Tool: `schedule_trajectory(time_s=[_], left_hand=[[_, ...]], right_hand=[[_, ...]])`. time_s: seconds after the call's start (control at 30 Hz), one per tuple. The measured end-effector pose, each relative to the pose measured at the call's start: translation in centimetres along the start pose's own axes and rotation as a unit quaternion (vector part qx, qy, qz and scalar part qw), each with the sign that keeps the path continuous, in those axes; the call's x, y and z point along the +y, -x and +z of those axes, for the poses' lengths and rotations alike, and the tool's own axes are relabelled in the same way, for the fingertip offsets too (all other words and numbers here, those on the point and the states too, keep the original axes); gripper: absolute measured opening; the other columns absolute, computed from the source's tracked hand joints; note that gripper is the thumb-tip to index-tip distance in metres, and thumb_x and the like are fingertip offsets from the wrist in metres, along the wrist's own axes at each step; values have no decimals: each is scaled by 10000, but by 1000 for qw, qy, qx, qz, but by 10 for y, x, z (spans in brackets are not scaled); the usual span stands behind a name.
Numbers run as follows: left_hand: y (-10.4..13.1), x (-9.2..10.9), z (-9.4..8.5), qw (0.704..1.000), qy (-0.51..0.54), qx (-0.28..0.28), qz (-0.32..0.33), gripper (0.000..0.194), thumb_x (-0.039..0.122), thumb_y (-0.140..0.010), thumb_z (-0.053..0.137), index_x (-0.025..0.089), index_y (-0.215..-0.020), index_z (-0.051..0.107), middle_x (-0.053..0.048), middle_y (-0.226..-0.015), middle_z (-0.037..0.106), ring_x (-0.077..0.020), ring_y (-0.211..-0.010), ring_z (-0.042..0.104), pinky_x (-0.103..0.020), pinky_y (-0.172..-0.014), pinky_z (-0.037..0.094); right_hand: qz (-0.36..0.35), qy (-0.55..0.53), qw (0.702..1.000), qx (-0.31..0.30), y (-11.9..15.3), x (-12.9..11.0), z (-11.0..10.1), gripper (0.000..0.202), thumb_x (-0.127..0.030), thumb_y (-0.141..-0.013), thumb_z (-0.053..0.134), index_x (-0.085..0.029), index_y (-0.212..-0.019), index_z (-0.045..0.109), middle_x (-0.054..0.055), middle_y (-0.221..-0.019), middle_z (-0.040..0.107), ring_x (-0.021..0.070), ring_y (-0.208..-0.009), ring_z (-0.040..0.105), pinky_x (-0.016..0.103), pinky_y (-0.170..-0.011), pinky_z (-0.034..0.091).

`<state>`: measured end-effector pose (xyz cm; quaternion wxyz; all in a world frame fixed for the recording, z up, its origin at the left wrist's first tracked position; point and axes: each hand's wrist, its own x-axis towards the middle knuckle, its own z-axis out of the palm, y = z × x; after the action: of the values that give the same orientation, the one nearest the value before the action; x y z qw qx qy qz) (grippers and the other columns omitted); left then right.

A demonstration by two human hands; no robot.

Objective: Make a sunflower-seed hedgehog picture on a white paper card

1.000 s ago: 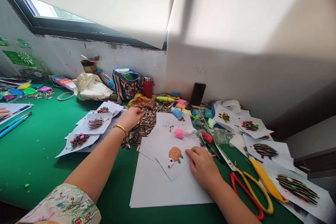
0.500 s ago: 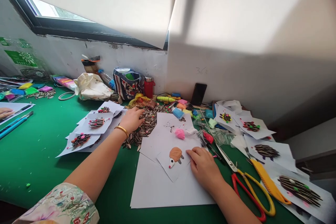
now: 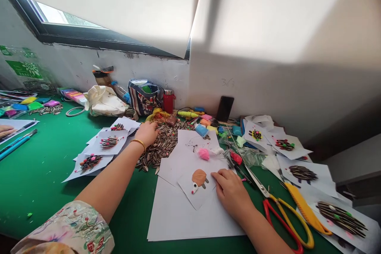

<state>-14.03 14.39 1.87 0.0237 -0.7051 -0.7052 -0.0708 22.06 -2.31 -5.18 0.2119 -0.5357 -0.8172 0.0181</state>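
Observation:
My left hand point(image 3: 149, 132), with a gold bangle on the wrist, reaches forward and rests on the pile of striped sunflower seeds point(image 3: 162, 145), fingers curled into them. Whether it holds any seeds I cannot see. My right hand point(image 3: 231, 190) lies flat on a small white paper point(image 3: 197, 193), pressing its right edge. On that paper sits an orange clay hedgehog body point(image 3: 199, 177) with a white face. A larger stack of white sheets point(image 3: 181, 216) lies beneath. A pink clay lump point(image 3: 204, 153) lies just beyond.
Red and yellow scissors point(image 3: 285, 214) and a yellow cutter point(image 3: 306, 208) lie right of my hand. Finished seed hedgehogs on paper sit at left point(image 3: 102, 145) and right point(image 3: 339, 214). Bags, a red bottle point(image 3: 168, 101) and a phone point(image 3: 224, 108) line the wall. Another person's hand point(image 3: 5, 130) is far left.
My left hand has slid slightly forward and down onto the seed pile. My right hand stays on the paper. The view has shifted a little.

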Motion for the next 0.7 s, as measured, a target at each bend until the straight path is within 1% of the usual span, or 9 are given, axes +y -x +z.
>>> schedule_trajectory(time_s=[0.13,0.27,0.33,0.47,0.53,0.6,0.67,0.7], left_hand=[[-12,10,13,1000,9,11,-5,423,468,-961,374,220,-1208,611,-139,-1181,559,-305,-1149,531,-416,-1020,368],[-22,23,25,999,36,10,-1,429,516,-937,419,217,-1174,614,-150,-1213,526,-340,-1194,488,-458,-1017,363],[-26,27,30,998,59,5,2,398,500,-921,467,210,-1150,616,-151,-1217,526,-340,-1203,485,-461,-1026,355],[-33,28,36,991,136,-5,4,253,377,-904,532,196,-1055,623,-136,-1163,570,-311,-1151,542,-438,-1014,372],[-35,25,35,982,191,-4,-8,179,326,-895,541,187,-973,624,-135,-1128,593,-305,-1114,568,-430,-997,382],[-37,21,32,966,257,5,-32,136,303,-886,551,184,-885,614,-138,-1095,611,-303,-1095,575,-412,-981,389],[-39,16,28,940,335,19,-65,144,299,-878,563,186,-797,599,-138,-1022,630,-296,-1057,584,-375,-933,413],[-40,13,26,921,379,27,-84,160,299,-871,573,188,-757,591,-131,-959,637,-286,-1015,593,-352,-887,431]], right_hand=[[-1,-3,1000,0,0,0,0,339,-104,-890,490,-240,-1158,647,70,-1041,643,224,-953,578,366,-857,432],[6,-2,1000,-3,-1,-1,-1,342,-98,-886,490,-238,-1153,651,70,-1031,643,225,-948,577,369,-855,434],[8,-4,1000,-5,-2,-1,-2,344,-96,-884,489,-238,-1149,654,71,-1029,643,227,-952,578,368,-854,434],[7,-9,1000,-6,-1,-1,-1,348,-88,-878,497,-233,-1150,657,68,-1028,644,223,-954,579,366,-861,432],[4,-8,1000,-4,-1,0,0,348,-89,-878,502,-229,-1156,657,66,-1028,643,220,-956,579,365,-861,434],[2,-2,1000,-3,-1,0,0,349,-89,-877,501,-226,-1158,656,66,-1023,643,219,-952,580,364,-852,438],[1,4,1000,-4,-1,-1,-1,350,-88,-874,497,-223,-1155,655,68,-1023,642,220,-949,581,366,-846,442],[1,5,1000,-5,-1,-1,-1,350,-87,-873,495,-222,-1153,655,70,-1026,641,221,-949,582,368,-846,443]])
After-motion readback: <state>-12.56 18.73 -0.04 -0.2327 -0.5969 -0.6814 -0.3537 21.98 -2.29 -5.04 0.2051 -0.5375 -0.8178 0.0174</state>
